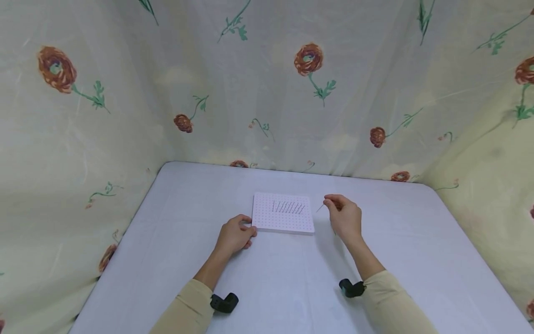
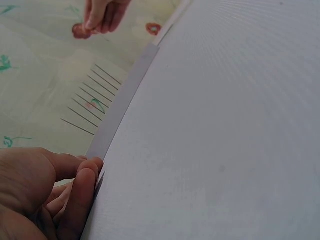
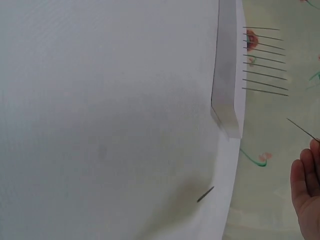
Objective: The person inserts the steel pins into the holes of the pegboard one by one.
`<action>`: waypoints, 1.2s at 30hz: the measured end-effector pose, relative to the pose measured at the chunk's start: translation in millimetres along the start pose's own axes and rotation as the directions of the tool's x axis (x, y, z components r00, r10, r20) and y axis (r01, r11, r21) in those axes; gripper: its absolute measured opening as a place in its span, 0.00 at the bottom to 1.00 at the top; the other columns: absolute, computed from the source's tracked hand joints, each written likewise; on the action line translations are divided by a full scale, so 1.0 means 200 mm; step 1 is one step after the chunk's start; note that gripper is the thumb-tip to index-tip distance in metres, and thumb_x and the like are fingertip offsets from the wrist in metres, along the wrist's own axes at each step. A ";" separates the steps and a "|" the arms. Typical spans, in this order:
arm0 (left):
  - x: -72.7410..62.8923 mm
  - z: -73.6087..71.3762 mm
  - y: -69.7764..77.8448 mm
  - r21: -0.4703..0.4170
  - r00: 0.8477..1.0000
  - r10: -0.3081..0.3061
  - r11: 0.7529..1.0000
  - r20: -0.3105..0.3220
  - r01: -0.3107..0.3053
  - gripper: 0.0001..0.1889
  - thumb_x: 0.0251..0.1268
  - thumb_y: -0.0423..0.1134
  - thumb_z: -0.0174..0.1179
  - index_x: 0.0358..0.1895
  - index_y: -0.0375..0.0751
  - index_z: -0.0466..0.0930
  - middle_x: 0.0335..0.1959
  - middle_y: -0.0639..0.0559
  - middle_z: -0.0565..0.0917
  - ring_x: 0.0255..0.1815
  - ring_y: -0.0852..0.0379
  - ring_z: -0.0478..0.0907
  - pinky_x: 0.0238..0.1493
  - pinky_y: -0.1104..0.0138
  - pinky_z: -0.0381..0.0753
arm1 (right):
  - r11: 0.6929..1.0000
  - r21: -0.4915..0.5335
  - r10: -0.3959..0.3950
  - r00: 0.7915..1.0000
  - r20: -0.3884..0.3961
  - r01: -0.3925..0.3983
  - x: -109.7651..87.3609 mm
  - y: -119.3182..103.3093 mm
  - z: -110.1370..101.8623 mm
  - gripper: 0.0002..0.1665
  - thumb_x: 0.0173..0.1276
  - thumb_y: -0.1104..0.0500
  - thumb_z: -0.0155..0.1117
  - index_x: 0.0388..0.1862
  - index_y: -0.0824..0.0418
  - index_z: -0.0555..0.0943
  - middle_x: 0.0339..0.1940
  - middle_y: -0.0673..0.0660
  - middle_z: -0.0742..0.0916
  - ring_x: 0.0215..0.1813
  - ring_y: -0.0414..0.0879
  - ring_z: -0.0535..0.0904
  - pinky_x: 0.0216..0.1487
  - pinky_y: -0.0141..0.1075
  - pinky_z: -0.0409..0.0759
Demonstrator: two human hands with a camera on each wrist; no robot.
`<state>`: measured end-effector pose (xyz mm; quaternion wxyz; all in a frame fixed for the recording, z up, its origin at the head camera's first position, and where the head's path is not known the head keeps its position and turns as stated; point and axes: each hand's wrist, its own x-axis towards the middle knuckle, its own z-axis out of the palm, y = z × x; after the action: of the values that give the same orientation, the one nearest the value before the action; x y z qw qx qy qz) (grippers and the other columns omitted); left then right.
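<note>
A white pegboard (image 1: 283, 222) with a grid of small holes lies on the table. Several thin dark pins (image 1: 288, 207) stand in a row in its upper part; the right wrist view shows these pins (image 3: 265, 62) upright and roughly parallel. My left hand (image 1: 235, 234) grips the board's near left corner, thumb at the front edge and fingers along the left side. To the right of the board, my right hand (image 1: 344, 218) is raised and pinches one thin pin (image 3: 302, 129) by its end. That pin's free tip points down and left, toward the board.
Another short dark thin piece (image 3: 205, 194) lies on the table near the board's right side, partly under my right hand in the head view. A white cloth (image 1: 267, 278) covers the table. Flowered curtains (image 1: 258, 83) hang behind it and at both sides.
</note>
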<state>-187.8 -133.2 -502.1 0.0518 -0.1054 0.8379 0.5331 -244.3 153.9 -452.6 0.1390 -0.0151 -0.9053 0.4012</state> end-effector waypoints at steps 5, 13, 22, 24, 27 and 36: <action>0.00 0.00 0.01 -0.003 1.000 -0.005 1.000 0.006 0.005 0.17 0.71 0.38 0.63 0.58 0.38 0.78 0.30 0.51 0.89 0.19 0.60 0.81 0.22 0.72 0.83 | 0.999 -0.010 -0.043 0.999 -0.004 0.043 0.01 -0.02 0.05 0.11 0.75 0.56 0.64 0.48 0.60 0.88 0.42 0.60 0.92 0.41 0.52 0.85 0.38 0.34 0.76; -0.01 0.00 0.01 -0.010 1.000 0.002 1.000 0.009 -0.001 0.17 0.71 0.38 0.63 0.59 0.37 0.78 0.30 0.50 0.89 0.19 0.60 0.81 0.22 0.72 0.83 | 0.998 -0.038 -0.048 0.999 0.021 0.049 0.01 -0.03 0.11 0.10 0.74 0.58 0.64 0.47 0.60 0.88 0.39 0.59 0.91 0.39 0.50 0.83 0.37 0.33 0.75; -0.01 0.00 0.01 -0.013 1.000 -0.014 1.000 0.008 0.014 0.17 0.71 0.38 0.63 0.59 0.37 0.78 0.30 0.50 0.89 0.19 0.59 0.81 0.22 0.72 0.82 | 0.997 -0.055 -0.057 0.997 0.057 0.060 0.01 -0.02 0.16 0.10 0.75 0.58 0.63 0.47 0.59 0.88 0.40 0.59 0.92 0.41 0.51 0.85 0.39 0.35 0.77; -0.01 0.00 0.01 -0.014 1.000 -0.016 1.000 0.012 0.016 0.17 0.71 0.38 0.63 0.59 0.38 0.78 0.30 0.50 0.89 0.19 0.59 0.81 0.22 0.72 0.83 | 0.996 -0.061 -0.065 0.996 0.059 0.069 0.01 -0.02 0.17 0.10 0.75 0.59 0.63 0.47 0.60 0.88 0.40 0.59 0.92 0.41 0.51 0.85 0.39 0.35 0.77; -0.01 0.00 0.01 -0.019 1.000 -0.016 1.000 0.016 0.016 0.16 0.71 0.38 0.63 0.59 0.38 0.78 0.30 0.50 0.89 0.19 0.60 0.81 0.22 0.72 0.83 | 0.995 -0.065 -0.070 0.996 0.062 0.074 0.01 -0.02 0.18 0.10 0.75 0.59 0.63 0.47 0.61 0.88 0.40 0.60 0.92 0.42 0.52 0.86 0.40 0.37 0.78; 0.00 -0.01 0.00 -0.022 1.000 -0.006 1.000 0.012 0.006 0.16 0.71 0.38 0.63 0.58 0.38 0.78 0.31 0.50 0.89 0.19 0.60 0.81 0.22 0.72 0.83 | 0.995 -0.077 -0.056 0.995 0.082 0.062 0.01 -0.02 0.21 0.11 0.76 0.58 0.62 0.48 0.60 0.88 0.41 0.59 0.92 0.42 0.51 0.85 0.42 0.38 0.78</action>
<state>-187.4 -134.1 -500.5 0.0573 -0.1051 0.8314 0.5427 -257.9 120.3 -476.1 0.1136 0.0221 -0.9253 0.3610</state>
